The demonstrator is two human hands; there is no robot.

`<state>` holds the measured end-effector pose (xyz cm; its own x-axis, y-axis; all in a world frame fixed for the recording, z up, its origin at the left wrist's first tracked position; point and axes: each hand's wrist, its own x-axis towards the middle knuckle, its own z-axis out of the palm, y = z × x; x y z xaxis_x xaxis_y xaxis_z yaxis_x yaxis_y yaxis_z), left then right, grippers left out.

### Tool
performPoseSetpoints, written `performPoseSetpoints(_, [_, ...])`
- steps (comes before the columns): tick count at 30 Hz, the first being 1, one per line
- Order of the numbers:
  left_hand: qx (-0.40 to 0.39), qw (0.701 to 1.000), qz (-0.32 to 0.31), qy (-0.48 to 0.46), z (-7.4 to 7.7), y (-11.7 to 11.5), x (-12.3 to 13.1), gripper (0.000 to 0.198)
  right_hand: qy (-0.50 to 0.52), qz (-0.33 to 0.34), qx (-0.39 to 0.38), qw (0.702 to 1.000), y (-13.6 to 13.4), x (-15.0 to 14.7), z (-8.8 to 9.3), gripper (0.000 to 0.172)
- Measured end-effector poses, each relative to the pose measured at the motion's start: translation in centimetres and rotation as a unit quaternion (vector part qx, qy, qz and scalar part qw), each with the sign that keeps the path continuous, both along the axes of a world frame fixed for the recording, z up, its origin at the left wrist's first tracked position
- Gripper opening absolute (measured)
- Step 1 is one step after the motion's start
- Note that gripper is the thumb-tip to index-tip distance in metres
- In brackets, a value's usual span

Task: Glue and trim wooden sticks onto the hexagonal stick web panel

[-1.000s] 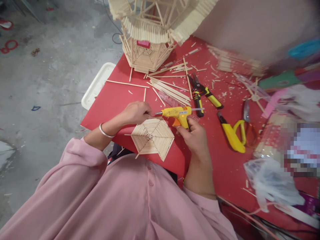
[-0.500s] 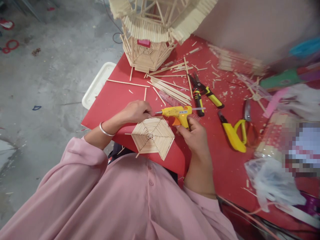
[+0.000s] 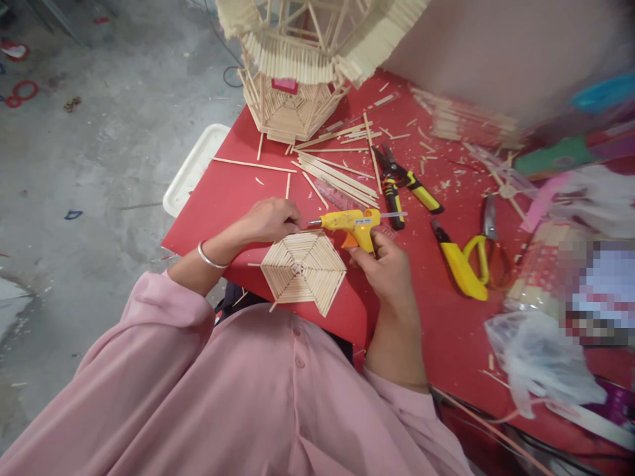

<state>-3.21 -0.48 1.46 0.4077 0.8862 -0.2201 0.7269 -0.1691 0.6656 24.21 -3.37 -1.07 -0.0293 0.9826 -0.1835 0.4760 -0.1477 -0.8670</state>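
Note:
My right hand (image 3: 389,264) is closed round the handle of a yellow hot glue gun (image 3: 347,221), a glue stick poking from its back. Its metal nozzle points left, close to the fingers of my left hand (image 3: 272,219). Those fingers are pinched together at the upper left edge of a flat hexagonal panel of thin wooden sticks (image 3: 302,274); what they pinch is hidden. The panel lies near the table's front edge, its sticks laid in rings around a small star-shaped centre. A few stick ends jut out on its left side.
Beyond my hands, loose sticks (image 3: 342,178) lie on the red table (image 3: 421,344) below a stick-built model (image 3: 292,73). Pliers (image 3: 409,182), a yellow cutter knife (image 3: 459,268) and yellow-handled scissors (image 3: 482,244) lie to the right, near a plastic bag (image 3: 540,360).
Almost nothing differs. Both hands, the glue gun and the panel keep their places, with only a slight shift of the camera's view.

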Motion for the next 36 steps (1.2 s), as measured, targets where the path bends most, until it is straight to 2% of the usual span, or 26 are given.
performPoseSetpoints(14, [0.005, 1.0, 0.007, 0.006, -0.2, 0.0, 0.1, 0.026, -0.006, -0.006, -0.001, 1.0, 0.0, 0.0, 0.0, 0.029])
performPoseSetpoints(20, [0.015, 1.0, 0.005, -0.007, -0.3, 0.0, 0.1, 0.025, 0.105, -0.021, -0.046, 0.993, -0.2, -0.8, 0.6, 0.03])
performPoseSetpoints(25, [0.009, 1.0, 0.004, -0.001, -0.1, 0.0, 0.1, 0.025, 0.214, 0.008, -0.1, 0.972, -0.1, -2.2, 1.6, 0.039])
performPoseSetpoints(28, [0.009, 1.0, 0.003, -0.004, -0.2, 0.0, 0.1, 0.025, 0.228, 0.033, -0.131, 0.964, 0.0, -2.7, 1.4, 0.045])
performPoseSetpoints(36, [0.023, 1.0, 0.002, -0.004, -0.5, 0.0, 0.0, 0.024, 0.23, 0.045, -0.143, 0.962, 0.1, -2.8, 0.6, 0.038])
